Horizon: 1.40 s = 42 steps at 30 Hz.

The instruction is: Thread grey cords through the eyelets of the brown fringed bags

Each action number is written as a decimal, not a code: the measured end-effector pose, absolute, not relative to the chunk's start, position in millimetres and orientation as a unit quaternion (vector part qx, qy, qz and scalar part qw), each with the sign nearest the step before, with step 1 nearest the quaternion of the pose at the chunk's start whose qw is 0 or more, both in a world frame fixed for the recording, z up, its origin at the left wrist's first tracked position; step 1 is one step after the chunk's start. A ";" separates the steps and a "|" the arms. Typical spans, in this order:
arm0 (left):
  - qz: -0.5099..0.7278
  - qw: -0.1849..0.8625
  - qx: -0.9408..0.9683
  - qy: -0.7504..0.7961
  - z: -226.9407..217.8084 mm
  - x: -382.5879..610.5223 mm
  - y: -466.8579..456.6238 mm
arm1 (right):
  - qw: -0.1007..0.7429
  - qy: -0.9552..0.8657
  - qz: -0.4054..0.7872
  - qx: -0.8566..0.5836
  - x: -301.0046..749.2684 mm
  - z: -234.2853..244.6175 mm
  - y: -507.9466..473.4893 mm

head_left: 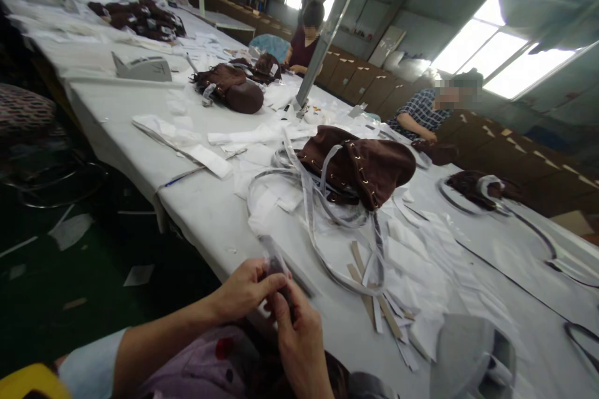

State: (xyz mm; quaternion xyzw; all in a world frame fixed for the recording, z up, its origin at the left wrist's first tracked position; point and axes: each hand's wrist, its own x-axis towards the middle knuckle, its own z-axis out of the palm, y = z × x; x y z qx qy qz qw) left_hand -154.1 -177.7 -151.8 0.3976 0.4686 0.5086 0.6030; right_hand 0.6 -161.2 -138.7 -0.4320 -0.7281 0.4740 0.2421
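My left hand [246, 290] and my right hand [302, 327] meet at the table's near edge. Between their fingers and thumbs they pinch a dark strip in thin translucent wrap [275, 255], whose upper end sticks out past my fingers. The lower end is hidden by my hands. Just beyond lies a brown drawstring bag [386, 165] on its side, with metal eyelets along its mouth. Its long strap, wrapped in pale film [311, 218], loops across the table towards me.
Cardboard strips [388, 315] and white paper lie to the right, near a grey tape dispenser [472, 349]. Another dispenser [143, 68] and more brown bags [234, 90] are farther back. A metal post [332, 28] rises mid-table. Two people [421, 112] handle brown items across the table.
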 end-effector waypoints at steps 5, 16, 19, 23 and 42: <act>0.517 0.586 0.422 0.460 -142.0 -132.2 -146.0 | 0.265 -0.760 0.274 -0.526 39.8 -154.5 -183.7; 0.484 0.672 0.431 0.358 -148.4 -90.1 -118.2 | 0.357 -0.691 0.223 -0.588 64.0 -183.3 -204.4; 0.472 0.693 0.421 0.346 -154.8 -86.2 -122.3 | 0.366 -0.688 0.232 -0.583 66.7 -181.4 -205.7; 0.464 0.713 0.400 0.341 -163.4 -77.6 -130.0 | 0.367 -0.686 0.239 -0.581 68.9 -182.3 -203.8; 0.443 0.676 0.477 0.346 -182.0 -61.1 -152.3 | 0.390 -0.604 0.332 -0.610 74.2 -192.8 -189.8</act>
